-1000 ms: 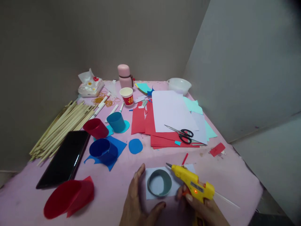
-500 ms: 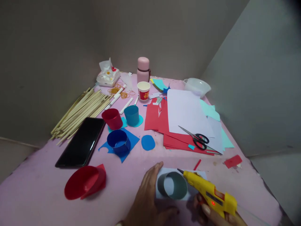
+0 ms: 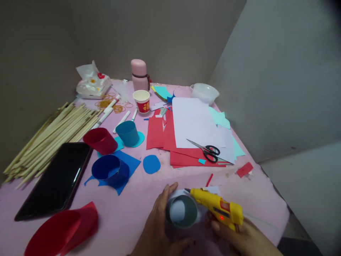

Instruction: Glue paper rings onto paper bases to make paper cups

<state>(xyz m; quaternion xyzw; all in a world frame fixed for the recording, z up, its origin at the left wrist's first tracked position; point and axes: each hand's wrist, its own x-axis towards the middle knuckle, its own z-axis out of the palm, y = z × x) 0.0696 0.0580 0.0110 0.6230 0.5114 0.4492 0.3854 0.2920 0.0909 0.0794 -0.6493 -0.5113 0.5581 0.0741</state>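
Observation:
In my right hand (image 3: 229, 233) is a yellow hot glue gun (image 3: 215, 204), its red light lit. Its dark nozzle lies at the far rim of a grey-green paper ring (image 3: 190, 212); whether it touches cannot be told. The ring stands upright on a white paper sheet (image 3: 213, 190). My left hand (image 3: 157, 224) is open along the ring's left side, fingers stretched forward and the thumb on the near side; contact with the ring is unclear. Beyond it lie a blue paper oval (image 3: 151, 164) and a blue paper ring (image 3: 110, 170) on blue paper.
Red paper (image 3: 160, 131), white sheets (image 3: 194, 121) and scissors (image 3: 206, 148) lie ahead. To the left are a phone (image 3: 55, 181), wooden sticks (image 3: 58, 131) and red paper rings (image 3: 61, 231). A paper cup (image 3: 142, 101), flask (image 3: 140, 74) and bowl (image 3: 204, 93) stand farther back.
The view has turned right, so the table's things appear shifted left. The glue gun stays by the ring's far rim, and my left hand stays beside the ring.

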